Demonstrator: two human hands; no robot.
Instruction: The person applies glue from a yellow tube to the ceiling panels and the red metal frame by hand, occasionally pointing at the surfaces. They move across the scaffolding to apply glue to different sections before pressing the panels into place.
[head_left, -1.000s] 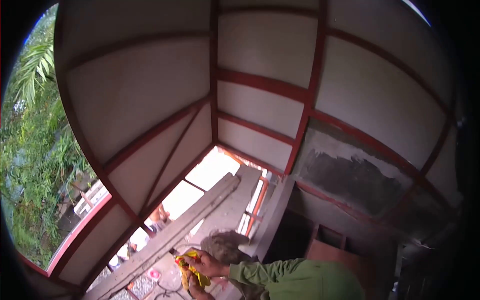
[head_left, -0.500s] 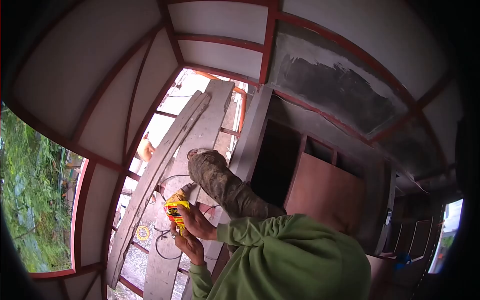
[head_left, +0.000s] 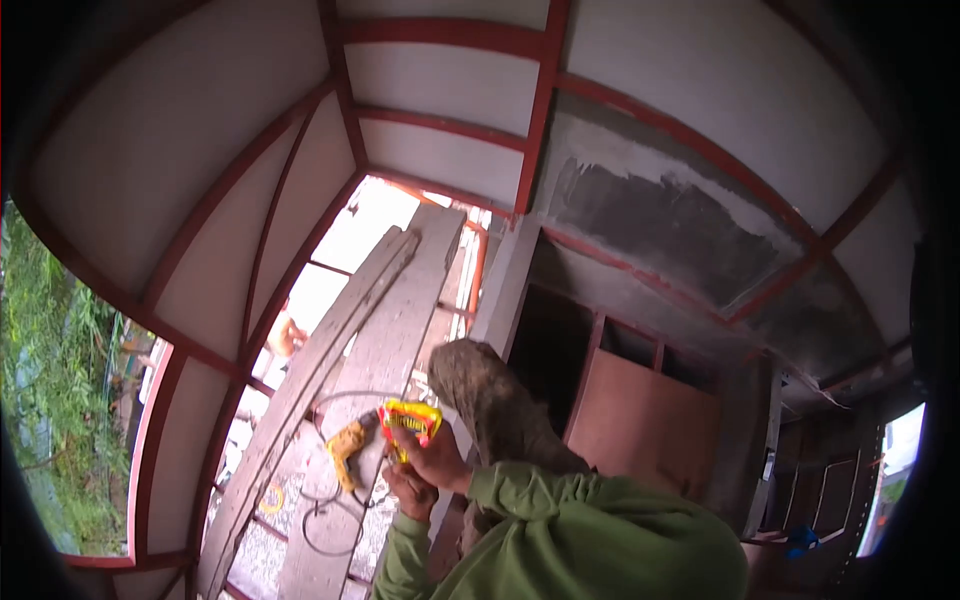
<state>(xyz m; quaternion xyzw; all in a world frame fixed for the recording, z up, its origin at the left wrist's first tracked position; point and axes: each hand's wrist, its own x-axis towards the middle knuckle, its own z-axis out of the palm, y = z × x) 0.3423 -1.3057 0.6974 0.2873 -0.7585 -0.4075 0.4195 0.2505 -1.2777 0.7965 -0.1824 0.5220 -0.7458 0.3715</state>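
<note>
A yellow and red printed packet (head_left: 412, 419) is gripped in my right hand (head_left: 440, 462), with the thumb lying across its front. Just below, my left hand (head_left: 408, 492) has its fingers bent and pinched at the packet's lower end; part of them is hidden. A yellow power drill (head_left: 345, 452) lies on the planks to the left of the packet, its dark chuck pointing toward it. The drill's black cord (head_left: 330, 545) loops over the boards. My bent leg in patterned trousers (head_left: 490, 400) is beyond my right hand.
Weathered wooden planks (head_left: 385, 310) rest across red metal bars, with gaps between them. A yellow ring-shaped roll (head_left: 271, 498) lies at the left. Another person's hand or arm (head_left: 285, 335) shows beyond the planks. Red-framed panels (head_left: 440, 85) enclose the space above.
Both hands and the packet have moved right, away from the drill, which now shows uncovered on the planks. My leg has drawn back, and the view has tilted upward.
</note>
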